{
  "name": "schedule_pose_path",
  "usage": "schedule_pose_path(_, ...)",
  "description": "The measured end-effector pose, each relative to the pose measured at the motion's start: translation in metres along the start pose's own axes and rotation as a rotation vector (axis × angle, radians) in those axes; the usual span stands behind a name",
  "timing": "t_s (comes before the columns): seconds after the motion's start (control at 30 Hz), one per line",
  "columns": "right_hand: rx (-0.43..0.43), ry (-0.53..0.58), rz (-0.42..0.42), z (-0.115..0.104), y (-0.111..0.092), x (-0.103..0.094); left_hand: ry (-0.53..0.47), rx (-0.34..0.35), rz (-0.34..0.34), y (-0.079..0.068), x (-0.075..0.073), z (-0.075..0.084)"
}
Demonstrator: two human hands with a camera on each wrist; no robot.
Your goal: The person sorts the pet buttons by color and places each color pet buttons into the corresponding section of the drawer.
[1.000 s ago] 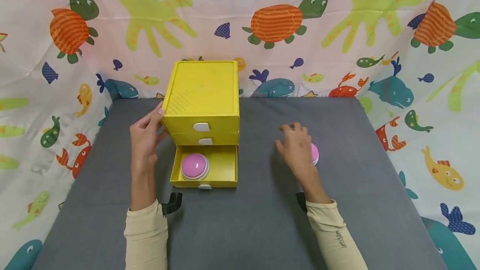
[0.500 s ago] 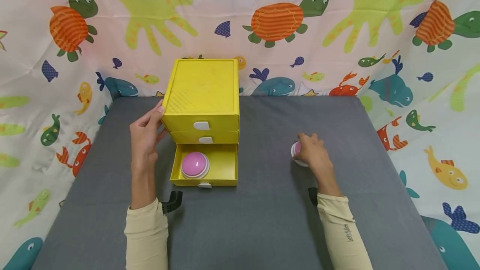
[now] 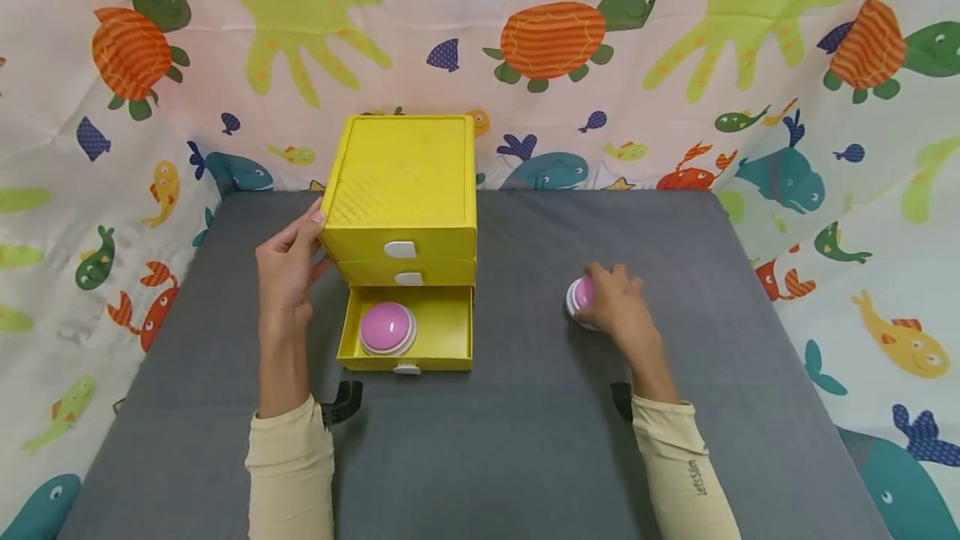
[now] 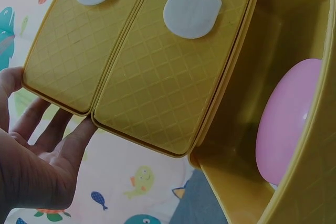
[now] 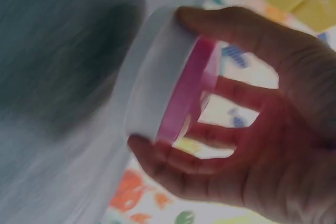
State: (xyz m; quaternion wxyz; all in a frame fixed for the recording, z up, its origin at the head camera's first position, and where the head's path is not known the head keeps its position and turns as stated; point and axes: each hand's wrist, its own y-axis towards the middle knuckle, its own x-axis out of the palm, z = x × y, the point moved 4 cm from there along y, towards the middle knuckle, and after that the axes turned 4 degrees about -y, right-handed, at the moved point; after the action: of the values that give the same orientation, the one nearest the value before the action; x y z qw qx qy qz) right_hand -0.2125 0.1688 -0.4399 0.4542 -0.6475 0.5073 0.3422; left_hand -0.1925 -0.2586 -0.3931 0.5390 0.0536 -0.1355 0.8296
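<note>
A yellow drawer box (image 3: pixel 405 173) stands at the back of the table, with its bottom drawer (image 3: pixel 446 332) pulled out. Inside that drawer, on the left, lies a pink push button (image 3: pixel 386 327) with a white base. My left hand (image 3: pixel 285 269) rests against the box's left side; its thumb touches the top front corner, its fingers reach along the wall in the left wrist view. To the right of the box, my right hand (image 3: pixel 622 311) grips a second pink push button (image 5: pixel 163 77) by its white rim, tilted. Its thumb and fingers lie on opposite sides of the rim.
Two upper drawers with white tabs (image 3: pixel 401 249) are closed. A grey cloth (image 3: pixel 495 440) covers the table. Behind and at both sides hangs a curtain (image 3: pixel 450 82) printed with sea animals. Black wrist mounts (image 3: pixel 343 403) show at both cuffs.
My right hand came down onto the second pink push button, took hold of it, and has moved it slightly left toward the drawer box. The left hand stays on the box.
</note>
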Motion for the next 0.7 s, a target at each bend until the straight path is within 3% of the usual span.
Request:
schedule_pose_path(0.17,-0.205,0.042,0.022,-0.046,-0.019,-0.004,-0.002,-0.005,0.003,0.0,0.001,0.001)
schedule_pose_path(0.37,-0.427,0.068,-0.023,-0.103,-0.045,0.005,0.005,-0.017,0.002,0.0,0.001,0.0)
schedule_pose_path(0.57,-0.536,0.072,-0.041,-0.148,-0.054,0.027,0.003,-0.025,0.003,0.0,-0.001,-0.001)
schedule_pose_path(0.7,-0.593,0.011,0.034,-0.168,-0.055,0.044,0.0,-0.027,0.004,0.0,-0.002,-0.002)
